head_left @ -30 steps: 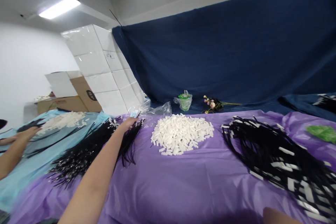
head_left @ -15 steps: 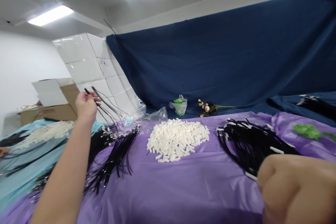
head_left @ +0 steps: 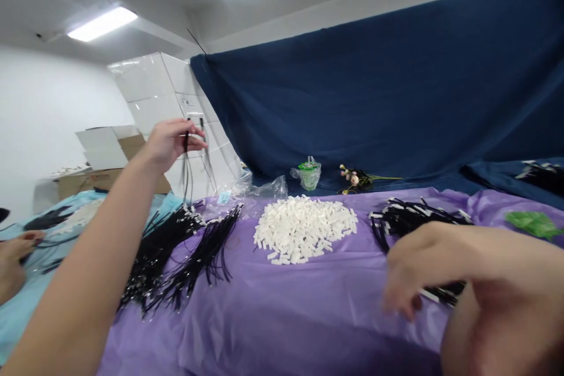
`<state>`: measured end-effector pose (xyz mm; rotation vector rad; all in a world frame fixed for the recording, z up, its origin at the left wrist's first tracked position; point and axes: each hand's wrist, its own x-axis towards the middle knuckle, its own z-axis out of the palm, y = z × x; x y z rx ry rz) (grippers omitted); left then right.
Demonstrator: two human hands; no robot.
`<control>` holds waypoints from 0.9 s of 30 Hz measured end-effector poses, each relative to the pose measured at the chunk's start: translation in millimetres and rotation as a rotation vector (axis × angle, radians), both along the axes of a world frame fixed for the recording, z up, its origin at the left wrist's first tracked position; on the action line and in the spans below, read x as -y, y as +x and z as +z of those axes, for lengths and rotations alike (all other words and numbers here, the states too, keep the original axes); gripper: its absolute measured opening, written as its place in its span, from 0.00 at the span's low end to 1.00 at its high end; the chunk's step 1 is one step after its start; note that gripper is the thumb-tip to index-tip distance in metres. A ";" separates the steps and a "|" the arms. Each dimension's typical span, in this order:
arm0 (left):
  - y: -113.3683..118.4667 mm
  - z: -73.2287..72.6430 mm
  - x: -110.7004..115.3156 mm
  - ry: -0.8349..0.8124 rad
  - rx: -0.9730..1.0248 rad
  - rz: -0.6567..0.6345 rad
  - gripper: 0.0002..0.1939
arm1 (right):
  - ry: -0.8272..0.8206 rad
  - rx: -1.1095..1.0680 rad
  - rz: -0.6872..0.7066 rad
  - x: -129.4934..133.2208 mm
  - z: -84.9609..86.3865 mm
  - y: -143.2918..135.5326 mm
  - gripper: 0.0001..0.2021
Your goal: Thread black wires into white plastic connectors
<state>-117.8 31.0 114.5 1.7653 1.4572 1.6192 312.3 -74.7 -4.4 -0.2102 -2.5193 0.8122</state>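
Note:
My left hand is raised at the left, its fingers closed on thin black cords that hang down from it. Across their upper ends sits a small white bar, which looks like one of the white plastic pieces. My right hand is low at the right, fingers bent downward and smeared by motion; whether it holds anything cannot be made out. Behind it lies a bundle of black cords with white ends, partly covered by the hand. A heap of small white plastic pieces lies between my hands.
Loose black cords lie left of the heap on the purple cloth. Behind are a clear plastic bag, a green cup and artificial flowers. Another person's hand works over a light-blue cloth at far left.
My left hand has moved right and slightly up with the cords, which now hang straighter; a white bar shows at their tops. My right hand has risen and moved left, its fist loosening.

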 end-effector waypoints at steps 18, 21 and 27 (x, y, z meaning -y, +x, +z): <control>169.3 -106.4 15.6 -0.165 -0.180 -0.516 0.09 | -0.032 0.253 -0.780 -94.6 -27.3 -46.3 0.12; 156.6 -114.2 8.8 -0.195 -0.113 -0.453 0.07 | -0.037 0.460 -0.863 -128.5 -53.6 -54.5 0.10; 134.1 -109.6 9.8 -0.256 0.268 -0.509 0.05 | -0.045 0.726 -0.837 -180.7 -121.6 -87.0 0.15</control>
